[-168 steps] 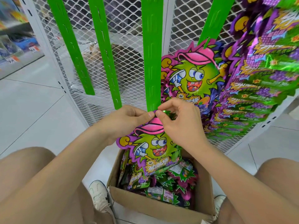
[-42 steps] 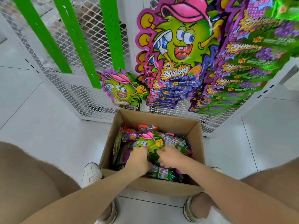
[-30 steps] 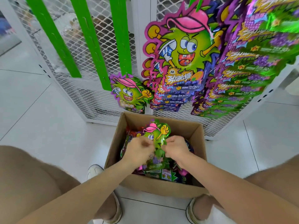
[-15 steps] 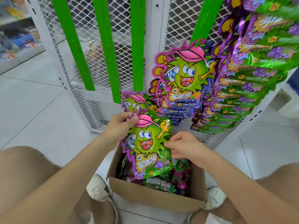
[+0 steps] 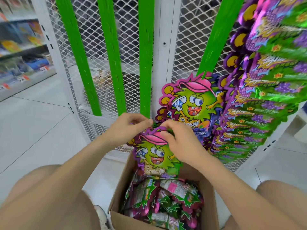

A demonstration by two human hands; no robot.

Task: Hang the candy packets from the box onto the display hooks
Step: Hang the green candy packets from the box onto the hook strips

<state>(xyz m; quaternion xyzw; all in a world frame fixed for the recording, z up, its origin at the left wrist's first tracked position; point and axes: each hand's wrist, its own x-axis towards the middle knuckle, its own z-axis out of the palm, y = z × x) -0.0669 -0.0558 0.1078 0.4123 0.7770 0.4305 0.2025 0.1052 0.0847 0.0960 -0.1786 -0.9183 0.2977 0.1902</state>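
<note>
Our left hand point(image 5: 127, 129) and right hand point(image 5: 181, 144) pinch the top of a candy packet point(image 5: 155, 157) above the box point(image 5: 122, 188).

A green-faced, pink-capped, purple-edged candy packet point(image 5: 154, 153), bright green strips point(image 5: 145, 63), white mesh point(image 5: 93, 52), brown box point(image 5: 211, 203).

The floor point(image 5: 33, 130) is laid with large pale tiles, glossy, with thin dark joints running slantwise. A white wire mesh screen point(image 5: 129, 39) stands upright on it, framed by white metal posts point(image 5: 163, 47), some with small dark slots along their edges. Behind the mesh the space is dim, with blurred shapes that cannot be made out. At far left, store shelves point(image 5: 18, 50) hold rows of blurred coloured goods, with small orange price tags point(image 5: 25, 78) along the shelf fronts. The light is bright, even and soft.
</note>
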